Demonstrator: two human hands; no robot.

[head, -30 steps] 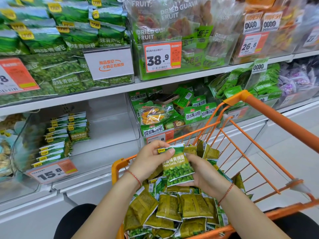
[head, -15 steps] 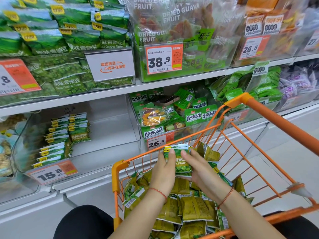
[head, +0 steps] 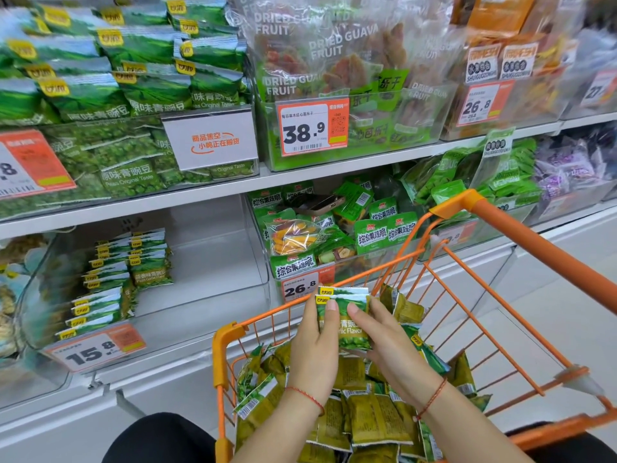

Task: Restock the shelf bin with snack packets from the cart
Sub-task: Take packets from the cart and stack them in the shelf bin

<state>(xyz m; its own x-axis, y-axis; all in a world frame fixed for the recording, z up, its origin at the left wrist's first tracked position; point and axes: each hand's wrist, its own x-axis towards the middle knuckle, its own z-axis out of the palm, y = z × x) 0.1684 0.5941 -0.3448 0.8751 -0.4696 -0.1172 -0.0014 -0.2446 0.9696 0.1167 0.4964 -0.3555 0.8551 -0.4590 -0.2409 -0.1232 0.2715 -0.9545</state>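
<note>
Both hands hold a small stack of green garlic-pea packets point(head: 347, 315) upright over the orange cart point(head: 521, 248). My left hand point(head: 314, 349) grips the stack's left side. My right hand point(head: 390, 345) grips its right side, thumb across the front. Below them the cart holds a heap of olive-green packets point(head: 370, 419). The clear shelf bin point(head: 217, 262) with the 15.8 price tag point(head: 95, 349) stands at lower left, with rows of the same packets point(head: 117, 275) along its left part.
A bin of mixed veggie-crisp bags point(head: 337, 238) tagged 26.8 sits right behind the cart's front rim. The upper shelf carries pea bags point(head: 127, 95) and dried guava bags point(head: 340, 61). A white floor lies to the right of the cart.
My hands dipped into the cart with the packet and came up with a small stack, now squared between both hands. The view shifted slightly downward.
</note>
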